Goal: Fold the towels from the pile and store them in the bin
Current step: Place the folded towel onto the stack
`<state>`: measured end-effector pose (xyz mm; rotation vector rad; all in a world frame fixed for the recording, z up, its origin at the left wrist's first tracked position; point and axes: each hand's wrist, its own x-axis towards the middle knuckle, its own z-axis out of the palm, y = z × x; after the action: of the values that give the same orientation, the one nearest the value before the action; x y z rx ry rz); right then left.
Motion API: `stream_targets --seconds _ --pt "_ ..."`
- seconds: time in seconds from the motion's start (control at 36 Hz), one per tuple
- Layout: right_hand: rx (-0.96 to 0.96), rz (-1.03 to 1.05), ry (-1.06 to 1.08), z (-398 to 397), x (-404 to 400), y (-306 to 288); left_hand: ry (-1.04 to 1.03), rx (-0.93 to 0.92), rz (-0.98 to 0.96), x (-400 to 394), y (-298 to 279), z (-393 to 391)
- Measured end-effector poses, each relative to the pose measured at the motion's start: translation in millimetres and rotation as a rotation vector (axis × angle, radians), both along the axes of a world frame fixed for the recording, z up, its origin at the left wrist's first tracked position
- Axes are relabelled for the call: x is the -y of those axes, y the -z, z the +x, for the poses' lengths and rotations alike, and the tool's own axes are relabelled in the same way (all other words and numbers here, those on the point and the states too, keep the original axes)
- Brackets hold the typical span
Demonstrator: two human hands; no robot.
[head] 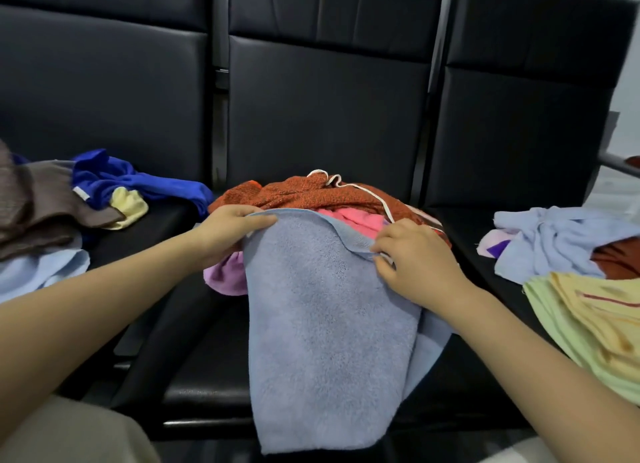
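1. A grey-blue towel [322, 327] hangs lengthwise over the front edge of the middle seat [207, 369] in a row of black padded seats, its long axis running from the seat's centre down toward the viewer, and its lower hem hangs past the seat's front edge.
2. The left hand [230, 230] holds the towel's top left corner, its fingers curled over the hem; this grip is closed on the cloth.
3. The right hand [412, 258] pinches the top right corner, fingertips closed on the folded edge.
4. The towel's whole body lies below both hands, nearer the viewer.
5. Just behind the hands, at the back of the middle seat, sits a heap of an orange cloth [311, 192], a pink cloth [353, 220] and a lilac cloth [227, 275].
6. On the left seat lie brown, royal-blue, pale yellow and light blue cloths [104, 182].
7. On the right seat lie a pale blue cloth [554, 240] and a stack of yellow and green towels [595, 324].
8. Black seat backs [325, 109] fill the background.
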<state>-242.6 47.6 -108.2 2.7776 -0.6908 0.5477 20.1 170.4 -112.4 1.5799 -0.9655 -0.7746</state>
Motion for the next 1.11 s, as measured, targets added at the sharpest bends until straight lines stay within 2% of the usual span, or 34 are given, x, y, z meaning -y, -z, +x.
stream_targets --seconds 0.14,0.19,0.31,0.42,0.47,0.56,0.67,0.72,0.81,0.86,0.97,1.06,1.11 --pt "0.177 0.018 0.032 -5.1 -0.4 -7.2 -0.078 -0.279 -0.106 -0.2 -11.6 4.0" --pt "0.281 0.109 0.06 -6.5 0.6 -12.0 -0.085 -0.33 -0.143 -0.1 -14.2 1.9" --pt "0.497 0.43 0.051 -7.2 1.0 -24.1 -0.192 -0.29 -0.193 3.6 -22.1 -5.9" --pt "0.369 0.673 0.041 -11.2 4.1 -39.2 -0.259 -0.24 -0.216 8.3 -30.3 -1.4" --pt "0.386 0.781 0.05 -14.3 11.1 -38.9 -0.291 -0.177 -0.213 10.1 -33.0 2.5" --pt "0.541 0.912 0.092 -16.7 23.1 -32.4 -0.351 -0.095 -0.199 15.2 -30.6 11.9" --pt "0.855 1.192 0.091 -12.5 38.9 -28.5 -0.402 -0.08 -0.177 23.0 -21.4 26.2" --pt "0.982 1.268 0.086 -6.2 47.8 -28.0 -0.417 -0.035 -0.181 29.3 -17.0 28.8" --pt "1.087 1.258 0.211 7.3 65.5 -19.8 -0.462 0.102 -0.159 41.1 -7.1 28.3" --pt "1.069 1.194 0.312 15.2 79.3 -6.9 -0.503 0.232 -0.105 45.8 -0.2 27.3" --pt "0.684 0.805 0.495 12.2 90.5 16.9 -0.518 0.411 -0.042 43.0 2.0 22.5" --pt "0.62 0.519 0.488 0.0 81.3 19.9 -0.394 0.617 -0.134 26.4 -2.4 2.2" --pt "0.663 0.441 0.424 -6.7 72.6 17.3 -0.225 0.705 -0.21 12.6 -3.4 -16.9"
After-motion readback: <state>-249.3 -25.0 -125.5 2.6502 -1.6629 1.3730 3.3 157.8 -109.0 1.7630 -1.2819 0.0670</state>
